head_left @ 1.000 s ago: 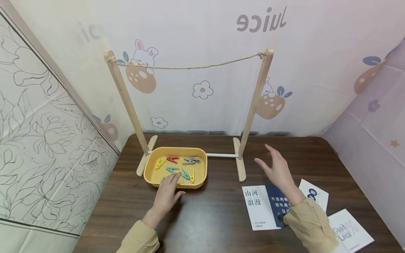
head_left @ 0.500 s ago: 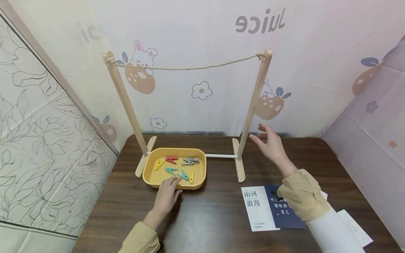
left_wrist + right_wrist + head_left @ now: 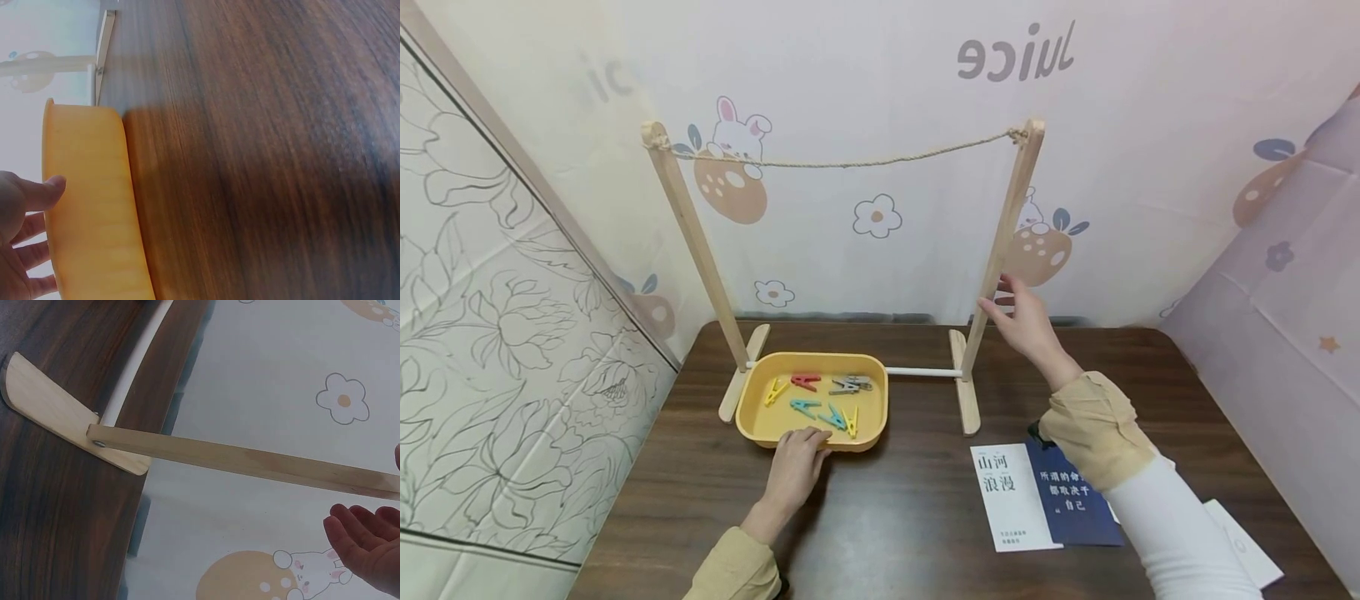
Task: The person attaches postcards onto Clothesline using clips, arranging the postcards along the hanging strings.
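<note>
A yellow plastic tray [image 3: 811, 358] holds several clothespins, among them a red one [image 3: 806, 382], yellow, teal and grey ones. My left hand [image 3: 795, 467] grips its front rim; in the left wrist view the thumb lies against the outer wall [image 3: 94, 200] and the fingers go behind the rim. Behind the tray stands a wooden frame with a twine line [image 3: 850, 164] strung between two posts. Around its right post [image 3: 1002, 233] my right hand [image 3: 1028, 325] is spread, thumb on one side and fingers on the other. The right wrist view shows a gap between the fingers and the post [image 3: 250, 464].
A white card [image 3: 1013, 500] and a navy card [image 3: 1075, 512] with printed characters lie at the right front of the wooden table. Another white card [image 3: 1247, 546], partly under the right sleeve, lies farther right. A white rod [image 3: 923, 372] joins the frame's feet. Patterned cloth hangs behind.
My right hand has moved from above the cards up and left to the frame's right post. My left hand's fingers have settled over the tray's front rim.
</note>
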`<state>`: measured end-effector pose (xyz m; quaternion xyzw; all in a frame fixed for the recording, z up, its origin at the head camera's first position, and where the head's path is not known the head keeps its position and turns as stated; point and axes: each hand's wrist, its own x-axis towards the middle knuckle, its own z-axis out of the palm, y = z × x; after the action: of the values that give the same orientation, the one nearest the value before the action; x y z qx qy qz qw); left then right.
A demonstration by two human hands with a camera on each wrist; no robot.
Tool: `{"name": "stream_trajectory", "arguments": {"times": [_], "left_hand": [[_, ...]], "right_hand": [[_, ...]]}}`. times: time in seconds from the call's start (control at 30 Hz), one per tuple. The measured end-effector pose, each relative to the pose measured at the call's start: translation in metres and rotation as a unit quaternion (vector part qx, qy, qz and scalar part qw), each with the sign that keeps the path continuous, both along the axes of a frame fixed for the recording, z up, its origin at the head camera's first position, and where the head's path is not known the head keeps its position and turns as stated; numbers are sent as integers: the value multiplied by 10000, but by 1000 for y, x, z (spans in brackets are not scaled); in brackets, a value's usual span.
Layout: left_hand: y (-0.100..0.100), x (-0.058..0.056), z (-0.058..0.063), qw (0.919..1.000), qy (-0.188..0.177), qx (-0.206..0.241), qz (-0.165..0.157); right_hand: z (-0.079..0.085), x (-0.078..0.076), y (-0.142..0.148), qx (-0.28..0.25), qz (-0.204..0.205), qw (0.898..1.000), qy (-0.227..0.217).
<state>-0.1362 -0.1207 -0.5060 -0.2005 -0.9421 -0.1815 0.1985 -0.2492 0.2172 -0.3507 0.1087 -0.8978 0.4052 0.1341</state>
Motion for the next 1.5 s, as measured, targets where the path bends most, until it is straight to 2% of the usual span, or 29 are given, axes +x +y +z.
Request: {"name": "stream_trajectory", "arguments": {"times": [0.4,0.7,1.07,1.23,1.5], "left_hand": [[0,-3,-2,9995,279,-110,38],[-1,-6,-5,9990,413,-179,28],[1,-7,-9,9972,748,-37,-43],[3,-7,-11,9964,836,-23,-107],[7,-7,-10,9963,842,75,-136]], "right_hand": [[-3,-12,-4,-113,123,9996,236],[-4,-18,-4,164,125,9997,135],[-8,-24,-2,629,133,9967,486],[-7,-24,1,865,194,9951,448],[-1,-21,5,869,348,9947,431]]}}
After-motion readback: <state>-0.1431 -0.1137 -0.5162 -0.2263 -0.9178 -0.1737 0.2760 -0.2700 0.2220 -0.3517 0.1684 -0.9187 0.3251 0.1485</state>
